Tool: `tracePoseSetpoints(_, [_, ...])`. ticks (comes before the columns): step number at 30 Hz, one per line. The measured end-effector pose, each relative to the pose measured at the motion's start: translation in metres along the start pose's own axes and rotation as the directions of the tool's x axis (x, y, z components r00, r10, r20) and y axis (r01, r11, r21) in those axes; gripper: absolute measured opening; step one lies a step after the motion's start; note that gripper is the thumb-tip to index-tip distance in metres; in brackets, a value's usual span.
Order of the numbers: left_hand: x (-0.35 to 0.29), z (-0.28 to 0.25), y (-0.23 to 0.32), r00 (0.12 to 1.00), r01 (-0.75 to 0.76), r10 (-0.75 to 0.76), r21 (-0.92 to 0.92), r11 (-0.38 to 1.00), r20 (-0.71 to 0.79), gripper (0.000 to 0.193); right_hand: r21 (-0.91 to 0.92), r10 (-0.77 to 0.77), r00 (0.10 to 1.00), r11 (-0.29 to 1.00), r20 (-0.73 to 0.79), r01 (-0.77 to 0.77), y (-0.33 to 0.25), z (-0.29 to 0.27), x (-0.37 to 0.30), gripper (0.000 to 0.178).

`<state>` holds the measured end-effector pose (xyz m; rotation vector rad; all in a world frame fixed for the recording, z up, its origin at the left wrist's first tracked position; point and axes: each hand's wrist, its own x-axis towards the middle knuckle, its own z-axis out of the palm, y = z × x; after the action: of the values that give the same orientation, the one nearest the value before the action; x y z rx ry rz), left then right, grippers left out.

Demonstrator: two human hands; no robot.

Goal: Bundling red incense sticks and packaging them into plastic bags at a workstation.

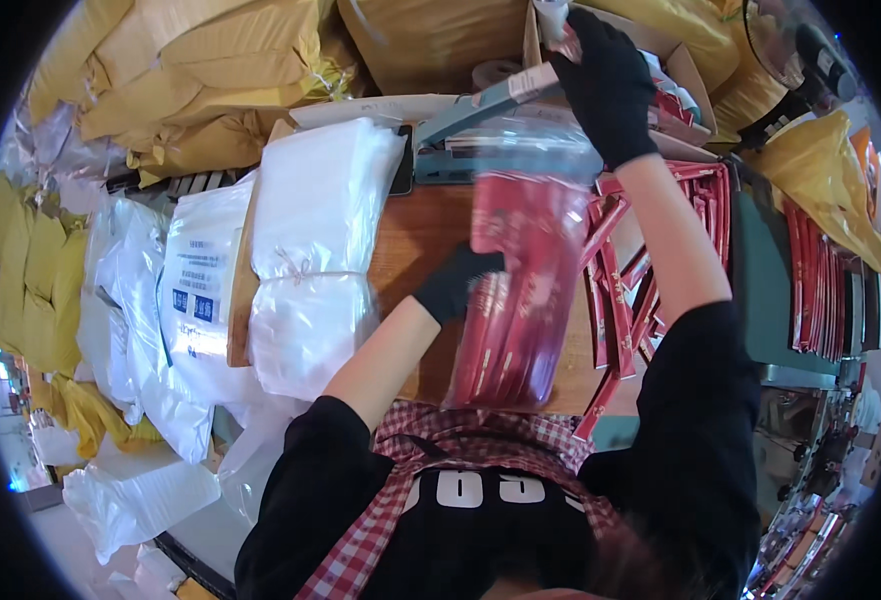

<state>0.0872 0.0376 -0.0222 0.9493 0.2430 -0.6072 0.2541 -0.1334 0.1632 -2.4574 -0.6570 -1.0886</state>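
Observation:
A clear plastic bag (525, 290) of long red packets lies slanting over the wooden tabletop, blurred by motion. At its left edge, my left hand (460, 280) in a black glove grips the bag; the fingertips are partly hidden. The bag's clear far end reaches over the base of a grey-blue bar sealer (445, 168). Its long arm (505, 100) is raised and slants up to the right. My right hand (605, 88), also black-gloved, is closed around the arm's raised end, with the fingers mostly turned away.
Loose red packets (620, 300) lie in a pile to the right, some in a red-edged tray. A tied stack of clear bags (315, 250) stands left. Behind are yellow wrapped bundles (230, 60) and an open carton (695, 75). More red packets (815, 285) stand far right.

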Motion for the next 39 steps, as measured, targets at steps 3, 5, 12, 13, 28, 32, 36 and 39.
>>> tracePoseSetpoints(3, [0.011,-0.004,0.021,0.991,0.020,-0.041,-0.158,0.987,-0.130,0.035,0.041,0.252,0.964,0.968,-0.087,-0.249,0.047,0.026,-0.067,0.034])
tracePoseSetpoints(5, [0.018,-0.006,0.020,0.989,0.012,-0.034,-0.151,0.988,-0.144,0.036,0.137,0.309,0.948,0.945,-0.072,-0.298,0.073,0.060,-0.117,0.034])
tracePoseSetpoints(12, [0.008,-0.040,0.000,0.996,-0.064,0.049,-0.227,0.972,-0.069,0.065,0.107,0.297,0.932,0.954,-0.206,-0.280,0.070,0.097,-0.138,0.037])
tracePoseSetpoints(13, [0.003,-0.041,-0.004,0.993,-0.110,0.100,-0.220,0.969,-0.054,0.065,0.136,0.277,0.934,0.958,-0.225,-0.252,0.082,0.104,-0.143,0.042])
tracePoseSetpoints(28, [-0.040,-0.027,-0.046,0.957,-0.192,0.228,0.198,0.961,-0.178,0.053,0.215,0.143,0.915,0.948,0.376,-0.236,0.004,-0.035,-0.239,0.061])
tracePoseSetpoints(32, [-0.104,-0.049,-0.030,0.939,-0.149,0.275,0.475,0.867,-0.207,0.050,0.041,0.294,0.849,0.937,0.440,-0.346,-0.054,-0.152,-0.306,0.039])
tracePoseSetpoints(36, [-0.134,-0.050,-0.038,0.668,0.152,0.703,0.970,0.191,-0.243,0.064,-0.098,0.807,0.402,0.485,0.432,-0.869,-0.087,-0.194,-0.426,0.051])
tracePoseSetpoints(39, [-0.109,0.034,-0.031,0.648,-0.184,0.725,0.972,-0.147,0.233,0.062,-0.218,0.878,0.139,0.262,0.457,-0.940,-0.099,-0.186,-0.429,0.066])
